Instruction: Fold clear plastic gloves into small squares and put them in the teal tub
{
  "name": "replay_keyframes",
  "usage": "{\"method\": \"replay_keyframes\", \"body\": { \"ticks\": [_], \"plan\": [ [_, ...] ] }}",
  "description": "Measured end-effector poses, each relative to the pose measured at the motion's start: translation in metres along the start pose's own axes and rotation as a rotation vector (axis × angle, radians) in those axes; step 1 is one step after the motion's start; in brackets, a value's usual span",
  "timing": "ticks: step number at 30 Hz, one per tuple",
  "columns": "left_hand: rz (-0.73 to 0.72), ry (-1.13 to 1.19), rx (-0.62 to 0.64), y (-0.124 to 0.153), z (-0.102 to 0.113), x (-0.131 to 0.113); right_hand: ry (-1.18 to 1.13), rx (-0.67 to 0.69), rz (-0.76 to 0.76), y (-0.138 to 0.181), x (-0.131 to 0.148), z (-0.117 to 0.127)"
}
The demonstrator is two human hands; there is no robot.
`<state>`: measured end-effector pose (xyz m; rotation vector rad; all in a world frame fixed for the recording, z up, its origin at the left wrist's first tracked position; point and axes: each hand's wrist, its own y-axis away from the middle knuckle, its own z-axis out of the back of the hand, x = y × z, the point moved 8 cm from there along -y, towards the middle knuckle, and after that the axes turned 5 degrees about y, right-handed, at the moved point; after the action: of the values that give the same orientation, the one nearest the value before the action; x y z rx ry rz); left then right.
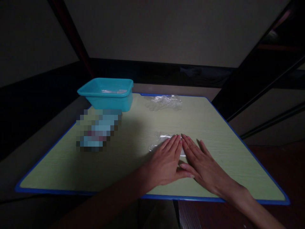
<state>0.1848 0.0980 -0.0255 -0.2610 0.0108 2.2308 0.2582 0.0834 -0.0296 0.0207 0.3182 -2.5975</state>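
Note:
Both of my hands lie flat, side by side, on a clear plastic bag near the middle of the table. My left hand covers much of the plastic, its fingers stretched out and pointing away from me. My right hand rests at the plastic's right edge, fingers straight and the little finger spread apart. The two thumbs come close together, and the fingertips nearly meet. How far the plastic runs under the palms is hidden.
The pale table has a blue rim. A turquoise plastic basin stands at the back left, something pale inside it. A blurred-out flat object lies in front of it. More crumpled clear plastic sits at the far edge.

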Motion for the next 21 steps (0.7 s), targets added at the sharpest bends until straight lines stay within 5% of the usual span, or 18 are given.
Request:
{"method": "replay_keyframes", "body": {
  "ticks": [21],
  "plan": [
    [0.054,0.024,-0.022,0.0037,0.0037,0.0055,0.088,-0.044,0.049,-0.0003,0.0047,0.0043]
  ]
}}
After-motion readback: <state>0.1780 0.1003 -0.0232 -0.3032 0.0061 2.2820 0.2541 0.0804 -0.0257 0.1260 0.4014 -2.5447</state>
